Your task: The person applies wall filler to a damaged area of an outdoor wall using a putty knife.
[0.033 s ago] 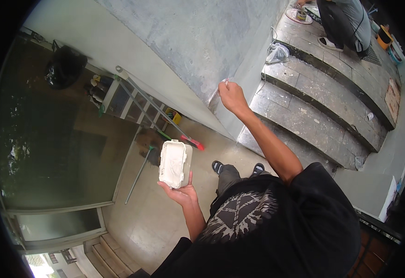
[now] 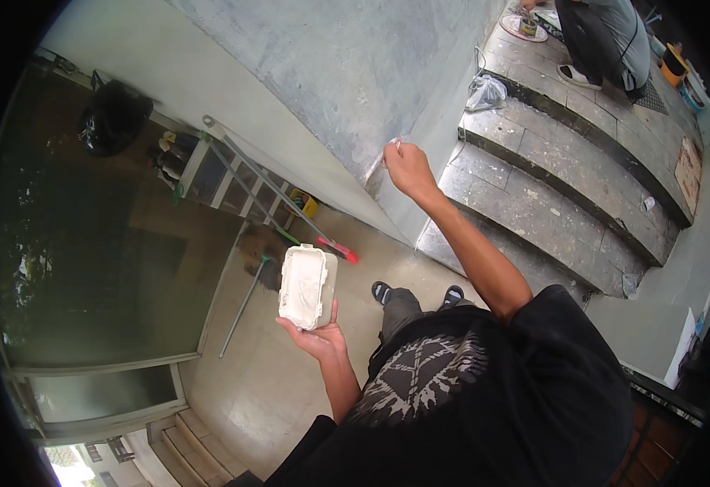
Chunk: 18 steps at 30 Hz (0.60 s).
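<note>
On the palm and fingers of my left hand (image 2: 321,337) rests an off-white plastic tub (image 2: 305,288) with clipped edges and pale paste inside, tilted so that its opening shows. My right hand (image 2: 409,170) is stretched out ahead, closed in a fist around a small flat scraper (image 2: 377,165). Most of this tool is hidden by the fingers; a pale edge of it shows against the lower corner of the grey patchy wall (image 2: 330,89).
Dark stone steps (image 2: 533,174) rise at the right, with a plastic bag (image 2: 486,93) on one. A person (image 2: 606,40) squats at their top beside a can (image 2: 527,28). A red-headed broom (image 2: 338,250), a stepladder (image 2: 209,174) and a green-headed pole (image 2: 245,304) stand left.
</note>
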### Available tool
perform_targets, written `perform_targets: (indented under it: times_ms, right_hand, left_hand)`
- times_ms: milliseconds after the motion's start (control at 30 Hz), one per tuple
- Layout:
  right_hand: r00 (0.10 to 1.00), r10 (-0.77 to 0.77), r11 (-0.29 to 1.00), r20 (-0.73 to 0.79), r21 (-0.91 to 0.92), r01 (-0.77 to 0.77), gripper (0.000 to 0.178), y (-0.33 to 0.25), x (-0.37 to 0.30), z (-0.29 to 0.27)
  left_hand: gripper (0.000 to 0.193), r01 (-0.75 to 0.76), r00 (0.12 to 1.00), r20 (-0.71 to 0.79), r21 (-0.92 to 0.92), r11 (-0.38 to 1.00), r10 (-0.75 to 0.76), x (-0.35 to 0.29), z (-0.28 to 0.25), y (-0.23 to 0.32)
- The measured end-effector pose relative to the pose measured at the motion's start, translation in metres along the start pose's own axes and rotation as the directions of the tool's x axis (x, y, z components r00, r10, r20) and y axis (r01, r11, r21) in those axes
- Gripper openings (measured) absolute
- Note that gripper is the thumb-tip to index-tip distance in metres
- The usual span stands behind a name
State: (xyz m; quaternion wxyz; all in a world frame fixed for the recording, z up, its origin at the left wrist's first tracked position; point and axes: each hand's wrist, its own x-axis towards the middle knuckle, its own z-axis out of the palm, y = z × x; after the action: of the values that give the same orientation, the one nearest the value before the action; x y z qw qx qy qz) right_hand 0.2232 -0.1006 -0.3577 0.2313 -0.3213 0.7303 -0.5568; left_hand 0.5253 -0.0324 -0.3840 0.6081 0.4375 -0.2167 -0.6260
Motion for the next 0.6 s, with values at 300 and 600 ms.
perform_targets:
  times_ms: [300,600]
  right_hand:
    - [0.999,0.031,0.996,-0.015,-0.088,-0.032,0.043,0.025,-0.009,-0.035]
    - [0.993,0.109,0.994,-0.052,-0.019,-0.11,0.045,0.101,-0.033,-0.012]
  left_hand:
    - [0.071,0.001,1.0,0.026,0.023,1.0,-0.001,0.002,-0.003,0.001]
    - [0.074,0.003,1.0,0.022,0.078,0.997,-0.004,0.001,-0.004,0.005]
